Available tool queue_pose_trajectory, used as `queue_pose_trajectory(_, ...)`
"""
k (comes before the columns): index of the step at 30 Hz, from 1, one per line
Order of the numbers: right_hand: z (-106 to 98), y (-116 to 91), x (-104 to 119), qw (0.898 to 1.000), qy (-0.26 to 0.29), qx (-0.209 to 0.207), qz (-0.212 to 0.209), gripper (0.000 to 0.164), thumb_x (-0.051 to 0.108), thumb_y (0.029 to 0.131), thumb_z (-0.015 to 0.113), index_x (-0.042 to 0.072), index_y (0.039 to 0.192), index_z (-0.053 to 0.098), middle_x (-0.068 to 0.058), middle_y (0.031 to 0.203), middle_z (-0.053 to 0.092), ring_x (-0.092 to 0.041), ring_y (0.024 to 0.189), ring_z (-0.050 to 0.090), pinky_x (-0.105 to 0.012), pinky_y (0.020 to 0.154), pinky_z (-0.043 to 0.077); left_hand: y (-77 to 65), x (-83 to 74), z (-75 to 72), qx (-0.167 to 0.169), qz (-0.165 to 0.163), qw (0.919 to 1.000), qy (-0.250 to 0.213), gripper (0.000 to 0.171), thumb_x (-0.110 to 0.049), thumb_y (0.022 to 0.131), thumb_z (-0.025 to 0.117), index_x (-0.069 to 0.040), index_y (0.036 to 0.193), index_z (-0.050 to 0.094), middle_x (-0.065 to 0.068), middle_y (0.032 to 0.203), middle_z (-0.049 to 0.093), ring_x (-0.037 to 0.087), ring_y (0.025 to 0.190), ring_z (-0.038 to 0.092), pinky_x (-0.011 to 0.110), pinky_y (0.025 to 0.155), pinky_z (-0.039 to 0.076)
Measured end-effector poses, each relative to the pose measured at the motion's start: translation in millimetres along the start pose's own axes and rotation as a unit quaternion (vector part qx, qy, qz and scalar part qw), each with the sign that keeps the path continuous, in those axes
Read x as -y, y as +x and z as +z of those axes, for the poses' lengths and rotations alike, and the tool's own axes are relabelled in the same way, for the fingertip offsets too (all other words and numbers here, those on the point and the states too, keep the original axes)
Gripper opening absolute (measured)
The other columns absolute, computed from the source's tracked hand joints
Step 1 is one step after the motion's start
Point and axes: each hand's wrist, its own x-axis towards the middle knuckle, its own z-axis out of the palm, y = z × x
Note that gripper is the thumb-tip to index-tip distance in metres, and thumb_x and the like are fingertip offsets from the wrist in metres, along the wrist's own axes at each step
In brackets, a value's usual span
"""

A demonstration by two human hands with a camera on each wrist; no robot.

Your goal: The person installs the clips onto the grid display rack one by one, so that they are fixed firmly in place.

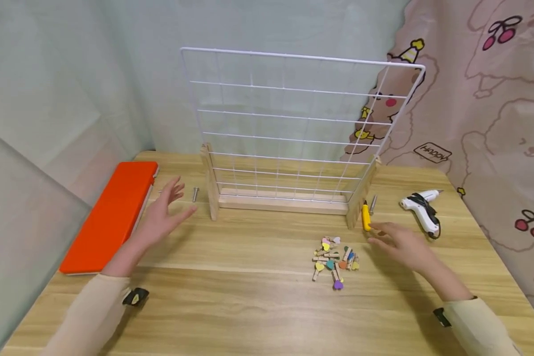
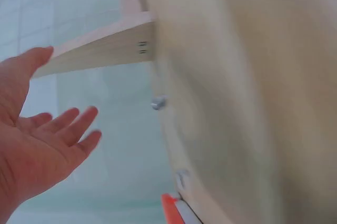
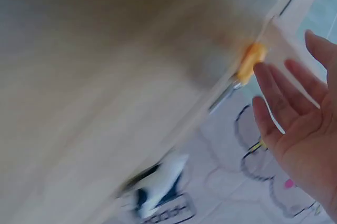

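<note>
A white wire grid panel (image 1: 289, 117) stands tilted in a wooden stand (image 1: 285, 201) at the back middle of the table. My left hand (image 1: 161, 215) hovers left of the stand, fingers spread and holding nothing; a bolt (image 1: 195, 194) lies between it and the stand's left upright (image 2: 113, 48). On the other side, my right hand (image 1: 402, 244) is held in the air with extended fingers, nothing in them. Closest to its fingertips lies a yellow-handled tool (image 1: 366, 216), beside another bolt (image 1: 373, 204). Small wooden clothespins with coloured hearts (image 1: 333, 259) lie in a pile left of the right hand.
An orange-red case (image 1: 111, 217) lies along the table's left side. At the right, a white and black glue gun (image 1: 422, 212) rests on the wooden tabletop (image 1: 249, 306). Curtains hang behind the table, pale green (image 1: 293, 24) and pink with cartoon bears (image 1: 494, 128).
</note>
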Motion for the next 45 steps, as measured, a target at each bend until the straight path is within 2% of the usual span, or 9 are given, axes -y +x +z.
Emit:
queue_pose_trajectory(2, 0, 8, 9, 0.999, 0.006, 0.024, -0.02, 0.042, 0.036, 0.084, 0.055, 0.01, 0.118, 0.053, -0.008, 0.102, 0.062, -0.023, 0.086, 0.058, -0.041, 0.072, 0.046, 13.5, -2.9, -1.2, -0.025, 0.011, 0.9985, -0.047, 0.081, -0.03, 0.076, 0.066, -0.02, 0.139, 0.015, 0.014, 0.134, 0.035, 0.032, 0.115, 0.04, 0.048, 0.092, 0.029)
queue_pose_trajectory(5, 2, 21, 23, 0.997, 0.014, 0.054, -0.052, 0.038, 0.033, 0.084, 0.055, 0.011, 0.115, 0.055, -0.003, 0.097, 0.063, -0.017, 0.084, 0.058, -0.035, 0.071, 0.047, 33.0, -11.4, -5.1, -0.038, 0.022, 0.9947, -0.093, 0.083, -0.029, 0.075, 0.068, -0.024, 0.138, 0.015, 0.012, 0.134, 0.035, 0.03, 0.116, 0.038, 0.046, 0.095, 0.027)
queue_pose_trajectory(12, 15, 42, 43, 0.992, 0.038, 0.077, -0.098, 0.029, 0.025, 0.084, 0.057, 0.01, 0.109, 0.059, 0.0, 0.094, 0.063, -0.008, 0.08, 0.057, -0.025, 0.068, 0.047, 63.6, -23.5, 2.4, 0.021, 0.007, 0.9784, -0.205, 0.088, -0.027, 0.074, 0.068, -0.033, 0.137, 0.007, -0.001, 0.142, 0.02, 0.023, 0.128, 0.021, 0.04, 0.103, 0.015)
queue_pose_trajectory(14, 20, 45, 45, 0.99, 0.026, 0.089, -0.106, 0.028, 0.025, 0.084, 0.057, 0.01, 0.108, 0.059, 0.0, 0.096, 0.061, -0.007, 0.08, 0.056, -0.024, 0.067, 0.046, 67.9, -22.0, 8.4, 0.036, 0.023, 0.9685, -0.245, 0.087, -0.019, 0.076, 0.067, -0.029, 0.138, 0.007, 0.002, 0.143, 0.017, 0.022, 0.129, 0.019, 0.038, 0.104, 0.011)
queue_pose_trajectory(19, 28, 46, 46, 0.987, 0.013, 0.104, -0.119, 0.025, 0.023, 0.085, 0.056, 0.011, 0.106, 0.06, 0.002, 0.097, 0.058, -0.003, 0.077, 0.052, -0.021, 0.065, 0.045, 72.2, -18.1, 24.0, 0.06, 0.045, 0.9323, -0.354, 0.072, -0.007, 0.083, 0.057, -0.019, 0.139, 0.014, 0.007, 0.143, 0.017, 0.021, 0.13, 0.016, 0.039, 0.104, 0.012)
queue_pose_trajectory(24, 30, 47, 47, 0.986, 0.009, 0.08, -0.145, 0.021, 0.02, 0.084, 0.058, 0.011, 0.101, 0.062, 0.003, 0.094, 0.057, -0.004, 0.076, 0.053, -0.021, 0.064, 0.046, 77.9, -18.3, 36.8, 0.02, 0.045, 0.9069, -0.419, 0.048, -0.018, 0.089, 0.048, -0.008, 0.133, 0.032, 0.007, 0.132, 0.039, 0.018, 0.122, 0.031, 0.027, 0.099, 0.026)
queue_pose_trajectory(28, 31, 51, 47, 0.984, 0.003, 0.064, -0.168, 0.017, 0.017, 0.082, 0.059, 0.01, 0.098, 0.064, 0.002, 0.091, 0.058, -0.005, 0.075, 0.054, -0.02, 0.063, 0.046, 80.4, -16.0, 39.1, -0.007, 0.039, 0.8898, -0.455, 0.046, -0.022, 0.089, 0.046, 0.001, 0.128, 0.037, 0.009, 0.119, 0.049, 0.019, 0.11, 0.04, 0.02, 0.087, 0.033)
queue_pose_trajectory(32, 32, 55, 46, 0.982, 0.009, 0.062, -0.177, 0.015, 0.013, 0.082, 0.06, 0.009, 0.095, 0.064, 0.001, 0.089, 0.058, -0.005, 0.075, 0.055, -0.02, 0.063, 0.046, 79.4, -13.9, 36.3, -0.004, 0.041, 0.8832, -0.467, 0.045, -0.019, 0.088, 0.047, 0.003, 0.126, 0.038, 0.012, 0.118, 0.05, 0.021, 0.11, 0.04, 0.018, 0.086, 0.035)
queue_pose_trajectory(45, 29, 57, 46, 0.983, 0.044, 0.06, -0.166, 0.014, 0.008, 0.083, 0.058, 0.006, 0.097, 0.06, -0.004, 0.095, 0.062, -0.013, 0.084, 0.058, -0.026, 0.07, 0.047, 77.8, -15.6, 33.2, -0.004, 0.042, 0.887, -0.46, 0.04, -0.016, 0.087, 0.049, 0.001, 0.123, 0.043, 0.012, 0.115, 0.051, 0.017, 0.106, 0.044, 0.017, 0.085, 0.037)
